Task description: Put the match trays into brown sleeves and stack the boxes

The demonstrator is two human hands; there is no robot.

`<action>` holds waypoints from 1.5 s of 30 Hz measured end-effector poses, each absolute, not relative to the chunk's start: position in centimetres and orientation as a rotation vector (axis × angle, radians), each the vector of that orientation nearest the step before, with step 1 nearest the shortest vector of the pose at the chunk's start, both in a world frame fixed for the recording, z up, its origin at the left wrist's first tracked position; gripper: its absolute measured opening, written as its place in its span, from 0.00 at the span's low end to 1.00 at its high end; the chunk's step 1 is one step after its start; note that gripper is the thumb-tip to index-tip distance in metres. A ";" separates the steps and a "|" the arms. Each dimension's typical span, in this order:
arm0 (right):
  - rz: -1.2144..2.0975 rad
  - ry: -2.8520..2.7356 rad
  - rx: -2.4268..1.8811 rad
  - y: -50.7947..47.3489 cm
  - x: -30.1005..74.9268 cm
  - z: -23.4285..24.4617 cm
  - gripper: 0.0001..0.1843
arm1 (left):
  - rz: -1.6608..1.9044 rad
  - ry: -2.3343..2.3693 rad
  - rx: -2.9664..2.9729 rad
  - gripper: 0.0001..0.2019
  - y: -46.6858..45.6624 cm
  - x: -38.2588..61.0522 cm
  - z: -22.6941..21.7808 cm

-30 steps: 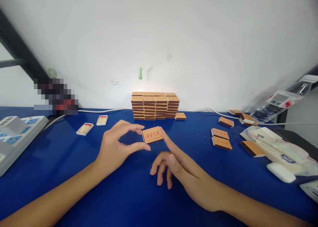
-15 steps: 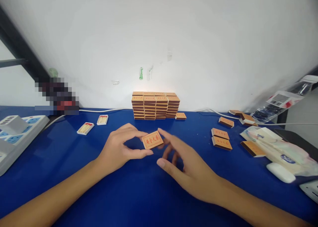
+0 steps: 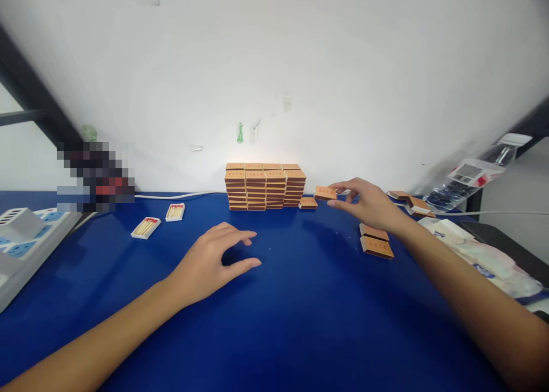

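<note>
Between the thumb and fingers of my right hand (image 3: pixel 364 202) is an orange matchbox (image 3: pixel 326 193), held in the air near the wall. Just left of it and lower, a single matchbox (image 3: pixel 308 203) lies on the blue table (image 3: pixel 274 312), beside a stacked block of matchboxes (image 3: pixel 265 187) in several layers. My left hand (image 3: pixel 214 258) hovers over the table's middle with thumb and fingers apart, holding nothing. Two matchbox trays filled with red-tipped matches, a nearer tray (image 3: pixel 146 228) and a farther tray (image 3: pixel 175 212), lie to its left.
Two matchboxes (image 3: pixel 376 246) lie side by side at right. Beyond my right forearm are more matchboxes (image 3: pixel 418 205), a tissue pack (image 3: pixel 484 260) and a tilted plastic bottle (image 3: pixel 476 171). A power strip (image 3: pixel 51 249) stands at far left, and a white cable (image 3: pixel 184 195) runs along the wall.
My left hand has let go of the matchbox. My right hand has taken it and moved away and to the right, close to the stack's right end.
</note>
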State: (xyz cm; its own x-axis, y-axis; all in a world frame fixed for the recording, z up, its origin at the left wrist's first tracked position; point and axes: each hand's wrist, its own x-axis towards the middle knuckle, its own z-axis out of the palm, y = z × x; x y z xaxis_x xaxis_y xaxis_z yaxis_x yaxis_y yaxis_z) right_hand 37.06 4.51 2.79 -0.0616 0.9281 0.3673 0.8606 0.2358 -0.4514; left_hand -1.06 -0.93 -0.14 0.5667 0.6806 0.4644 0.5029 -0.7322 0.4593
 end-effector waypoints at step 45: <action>0.034 -1.962 -1.847 7.7 38.1 1.5 0.22 | -0.012 2.252 2.657 0.42 6.3 -10.3 3.1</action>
